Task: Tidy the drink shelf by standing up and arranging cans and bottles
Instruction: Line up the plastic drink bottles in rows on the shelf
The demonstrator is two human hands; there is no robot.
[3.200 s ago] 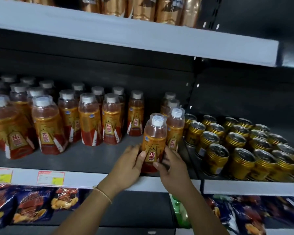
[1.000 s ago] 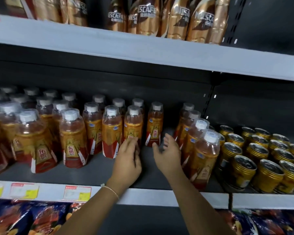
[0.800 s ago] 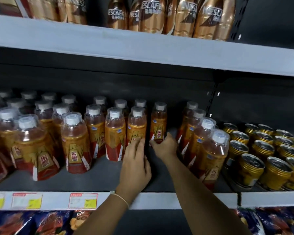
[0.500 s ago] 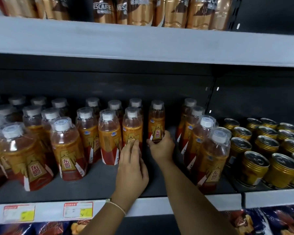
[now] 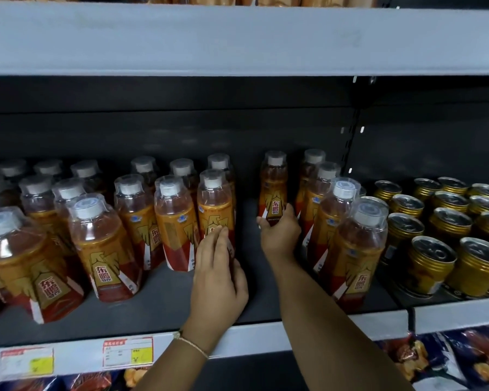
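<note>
The right hand grips the base of an orange drink bottle standing left of the gold cans, while the left hand rests straight-fingered against a neighbouring bottle; full, slick, top-heavy, best held mid-label.

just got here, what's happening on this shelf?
A person is tidying a shelf of drinks. The right hand grips the base of a lone bottle standing in the gap between two bottle groups. The left hand rests its fingers against the front bottle of the left group. All bottles stand upright; gold cans sit to the right.
</note>
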